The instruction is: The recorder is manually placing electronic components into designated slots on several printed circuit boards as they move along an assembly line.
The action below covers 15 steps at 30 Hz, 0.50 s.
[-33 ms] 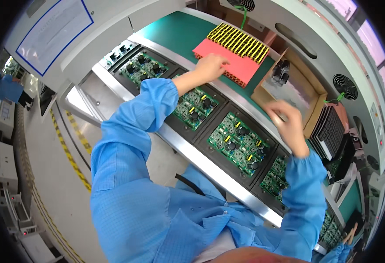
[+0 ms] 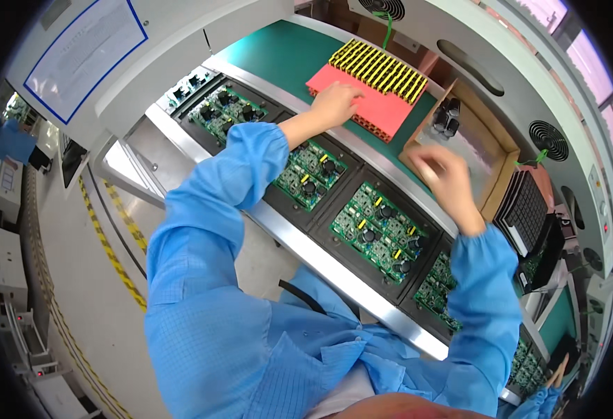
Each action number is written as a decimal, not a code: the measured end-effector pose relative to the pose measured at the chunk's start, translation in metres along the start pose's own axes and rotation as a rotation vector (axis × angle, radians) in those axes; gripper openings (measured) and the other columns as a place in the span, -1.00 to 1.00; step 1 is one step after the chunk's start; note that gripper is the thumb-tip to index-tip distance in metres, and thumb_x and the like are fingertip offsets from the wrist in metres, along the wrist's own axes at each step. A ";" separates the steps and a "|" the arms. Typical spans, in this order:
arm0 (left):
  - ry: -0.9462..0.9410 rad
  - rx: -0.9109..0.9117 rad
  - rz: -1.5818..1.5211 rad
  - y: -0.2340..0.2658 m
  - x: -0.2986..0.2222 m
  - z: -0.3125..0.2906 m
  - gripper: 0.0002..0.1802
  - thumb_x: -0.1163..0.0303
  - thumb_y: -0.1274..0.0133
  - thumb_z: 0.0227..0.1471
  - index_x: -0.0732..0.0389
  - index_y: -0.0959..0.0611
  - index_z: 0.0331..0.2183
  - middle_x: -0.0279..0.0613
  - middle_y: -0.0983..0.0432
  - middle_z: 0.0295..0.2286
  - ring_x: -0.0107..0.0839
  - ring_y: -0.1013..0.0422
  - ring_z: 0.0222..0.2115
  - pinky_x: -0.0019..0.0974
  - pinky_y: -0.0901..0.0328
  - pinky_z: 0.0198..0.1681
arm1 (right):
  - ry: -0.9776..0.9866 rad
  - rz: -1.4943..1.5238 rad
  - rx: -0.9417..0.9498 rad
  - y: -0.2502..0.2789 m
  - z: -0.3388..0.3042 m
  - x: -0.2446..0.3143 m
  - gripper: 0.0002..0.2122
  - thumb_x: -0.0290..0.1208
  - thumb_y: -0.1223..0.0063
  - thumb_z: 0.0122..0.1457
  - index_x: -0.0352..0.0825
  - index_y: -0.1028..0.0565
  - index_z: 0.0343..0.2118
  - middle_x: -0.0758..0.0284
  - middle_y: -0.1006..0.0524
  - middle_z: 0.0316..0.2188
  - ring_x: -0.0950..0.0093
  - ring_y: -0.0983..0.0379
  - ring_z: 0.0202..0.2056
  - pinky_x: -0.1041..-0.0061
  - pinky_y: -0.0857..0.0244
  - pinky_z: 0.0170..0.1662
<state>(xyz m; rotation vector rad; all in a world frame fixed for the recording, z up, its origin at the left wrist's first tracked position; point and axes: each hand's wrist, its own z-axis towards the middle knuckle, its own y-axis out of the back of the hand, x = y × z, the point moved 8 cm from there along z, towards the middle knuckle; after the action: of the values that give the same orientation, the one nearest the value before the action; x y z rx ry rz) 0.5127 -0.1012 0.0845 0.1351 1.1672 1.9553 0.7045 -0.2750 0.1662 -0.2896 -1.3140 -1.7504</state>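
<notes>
My left hand (image 2: pixel 336 105) is over the left part of a flat red block (image 2: pixel 380 108), its fingers pointing right with the thumb a little apart. Nothing shows in its grasp. Rows of yellow-and-black parts (image 2: pixel 380 68) stand along the block's far side. My right hand (image 2: pixel 446 183) hovers by the near-left edge of an open cardboard box (image 2: pixel 491 202); its curled fingers are smeared by motion, so any hold is hidden. Below the hands, green circuit boards (image 2: pixel 380 230) with black round components and small yellow ones sit in black carriers on the line.
Black components (image 2: pixel 446 116) lie in the box's far-left corner. A stack of black trays (image 2: pixel 523 213) stands to its right. Metal rails (image 2: pixel 341 258) edge the line, and a green work surface (image 2: pixel 271 59) runs behind it. Another person's hands (image 2: pixel 558 373) show at lower right.
My right hand has shifted slightly away from me and to the left, and is blurred. My left hand stays over the red block with its fingers a little straighter.
</notes>
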 end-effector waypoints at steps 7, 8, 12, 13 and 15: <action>-0.065 -0.197 0.112 -0.044 0.023 0.072 -0.79 0.26 -0.19 -0.03 0.11 -0.76 -0.34 -0.13 -0.61 -0.34 -0.09 -0.48 -0.20 -0.01 -0.38 -0.11 | -0.226 -0.668 -0.046 -0.091 0.169 -0.124 -0.74 -0.43 -0.16 0.15 -0.35 -0.53 -0.09 -0.01 -0.47 -0.03 -0.04 -0.52 -0.07 0.03 -0.44 0.00; -0.108 -0.267 0.093 -0.046 0.017 0.079 -0.80 0.25 -0.19 -0.06 0.10 -0.77 -0.37 -0.15 -0.60 -0.35 -0.10 -0.48 -0.21 -0.02 -0.39 -0.14 | -0.257 -0.710 -0.050 -0.089 0.176 -0.151 -0.74 -0.46 -0.16 0.14 -0.36 -0.54 -0.09 -0.02 -0.44 0.00 -0.07 -0.52 -0.07 -0.01 -0.45 0.00; -0.152 -0.425 0.053 -0.042 0.049 0.050 -0.83 0.26 -0.20 -0.09 0.07 -0.77 -0.41 -0.23 -0.57 -0.40 -0.16 -0.47 -0.26 -0.07 -0.40 -0.20 | -0.160 -0.792 -0.041 -0.127 0.190 -0.144 -0.75 -0.51 0.19 0.30 -0.44 -0.54 -0.11 -0.01 -0.47 -0.01 -0.03 -0.55 -0.06 0.02 -0.48 -0.07; -0.155 -0.425 0.025 -0.044 0.045 0.051 -0.85 0.27 -0.21 -0.10 0.06 -0.77 -0.42 -0.24 -0.56 -0.41 -0.17 -0.47 -0.27 -0.08 -0.40 -0.21 | -0.182 -0.793 -0.078 -0.123 0.189 -0.157 -0.78 -0.50 0.20 0.30 -0.43 -0.52 -0.16 0.01 -0.49 -0.06 -0.03 -0.54 -0.08 0.01 -0.46 -0.08; -0.143 -0.456 -0.022 -0.042 0.039 0.053 -0.88 0.29 -0.23 -0.11 0.05 -0.76 -0.44 -0.26 -0.53 -0.44 -0.18 -0.46 -0.28 -0.08 -0.39 -0.22 | -0.016 -0.757 -0.207 -0.112 0.187 -0.157 -0.84 -0.53 0.16 0.29 -0.44 -0.49 -0.23 0.00 -0.50 -0.16 0.02 -0.55 -0.19 0.10 -0.46 -0.17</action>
<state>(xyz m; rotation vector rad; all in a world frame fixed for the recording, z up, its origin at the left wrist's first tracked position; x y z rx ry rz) 0.5375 -0.0290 0.0704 0.0195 0.6079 2.1024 0.6498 -0.0308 0.0692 0.1076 -1.3482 -2.5236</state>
